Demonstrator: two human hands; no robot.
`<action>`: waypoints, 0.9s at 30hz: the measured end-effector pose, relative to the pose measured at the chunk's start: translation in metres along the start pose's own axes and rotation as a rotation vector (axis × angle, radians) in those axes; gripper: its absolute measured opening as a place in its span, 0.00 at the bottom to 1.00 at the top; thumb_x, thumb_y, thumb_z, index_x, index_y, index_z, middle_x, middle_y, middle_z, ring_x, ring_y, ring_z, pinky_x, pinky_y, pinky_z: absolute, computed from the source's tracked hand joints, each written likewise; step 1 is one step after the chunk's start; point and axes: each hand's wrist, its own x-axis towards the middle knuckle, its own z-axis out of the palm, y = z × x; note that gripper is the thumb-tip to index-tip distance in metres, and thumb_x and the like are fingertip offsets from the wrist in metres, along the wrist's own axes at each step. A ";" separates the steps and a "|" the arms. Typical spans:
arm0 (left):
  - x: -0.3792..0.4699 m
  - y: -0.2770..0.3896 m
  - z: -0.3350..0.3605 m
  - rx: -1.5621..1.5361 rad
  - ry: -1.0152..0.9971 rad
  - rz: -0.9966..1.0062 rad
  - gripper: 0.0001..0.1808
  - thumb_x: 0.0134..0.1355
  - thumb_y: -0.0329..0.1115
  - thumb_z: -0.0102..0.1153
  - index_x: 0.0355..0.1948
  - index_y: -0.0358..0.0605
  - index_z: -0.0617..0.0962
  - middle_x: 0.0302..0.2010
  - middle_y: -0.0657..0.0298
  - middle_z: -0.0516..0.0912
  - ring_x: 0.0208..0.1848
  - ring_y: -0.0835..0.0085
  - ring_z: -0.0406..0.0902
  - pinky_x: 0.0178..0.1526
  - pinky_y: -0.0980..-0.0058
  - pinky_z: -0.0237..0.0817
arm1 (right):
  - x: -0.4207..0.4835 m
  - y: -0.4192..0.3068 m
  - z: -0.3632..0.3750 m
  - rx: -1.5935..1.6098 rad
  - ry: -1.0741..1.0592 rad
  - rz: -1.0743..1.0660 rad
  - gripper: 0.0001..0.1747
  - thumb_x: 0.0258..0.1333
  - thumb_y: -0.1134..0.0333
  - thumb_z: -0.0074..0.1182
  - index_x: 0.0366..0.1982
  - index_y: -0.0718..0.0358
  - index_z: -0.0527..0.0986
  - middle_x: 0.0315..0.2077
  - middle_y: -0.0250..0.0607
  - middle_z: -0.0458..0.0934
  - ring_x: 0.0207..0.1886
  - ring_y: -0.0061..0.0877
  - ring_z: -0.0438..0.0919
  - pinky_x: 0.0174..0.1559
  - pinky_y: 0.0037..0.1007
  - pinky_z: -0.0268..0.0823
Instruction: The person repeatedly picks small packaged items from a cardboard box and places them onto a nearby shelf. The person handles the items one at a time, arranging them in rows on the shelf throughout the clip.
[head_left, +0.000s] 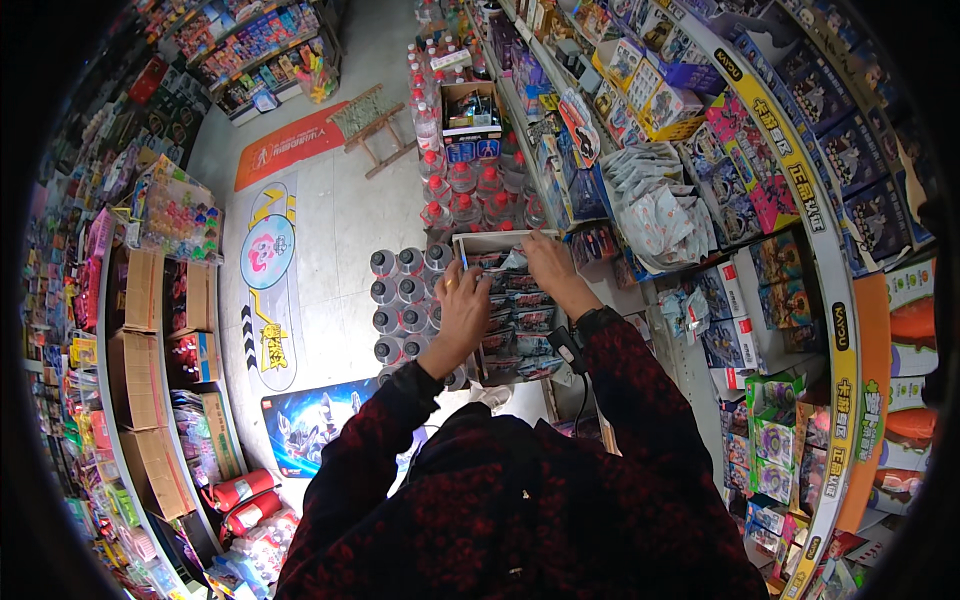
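An open box (460, 244) in front of me holds rows of small foil packets (531, 319). My left hand (461, 309) is over the box's left side, its fingers bent and spread at the packets' edge. At the far right corner, my right hand (553, 268) reaches in with its fingertips down beside a silvery packet (515, 259). Whether those fingertips pinch the packet is hard to see. A black handheld device (566, 349) with a cable rests at the box's right side, near my right sleeve.
Black-capped bottles (385, 291) stand left of the box, and red-capped bottles (463, 206) beyond it. A smaller carton (471, 146) sits on those bottles. Stocked shelves (795, 172) curve along the right. A folding stool (373, 124) and fire extinguishers (238, 491) are to the left.
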 end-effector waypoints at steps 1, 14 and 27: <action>0.010 -0.005 0.004 0.030 -0.015 0.029 0.19 0.41 0.27 0.54 0.39 0.43 0.73 0.44 0.56 0.70 0.56 0.55 0.58 0.51 0.55 0.49 | 0.001 -0.001 0.000 -0.002 -0.008 0.003 0.09 0.46 0.77 0.45 0.33 0.69 0.69 0.33 0.48 0.72 0.34 0.40 0.75 0.34 0.35 0.70; 0.039 -0.036 0.031 0.250 -0.197 0.164 0.05 0.42 0.30 0.53 0.24 0.46 0.77 0.28 0.62 0.77 0.48 0.60 0.66 0.47 0.56 0.50 | 0.001 -0.022 -0.029 -0.223 0.081 -0.141 0.08 0.45 0.74 0.45 0.32 0.67 0.67 0.29 0.44 0.71 0.29 0.35 0.77 0.28 0.28 0.72; 0.048 -0.031 0.024 0.281 -0.237 0.167 0.04 0.44 0.33 0.53 0.20 0.48 0.79 0.24 0.62 0.77 0.46 0.63 0.66 0.46 0.63 0.52 | -0.004 -0.029 -0.005 -0.542 0.136 -0.234 0.04 0.40 0.71 0.50 0.24 0.62 0.71 0.23 0.37 0.71 0.24 0.24 0.76 0.23 0.22 0.69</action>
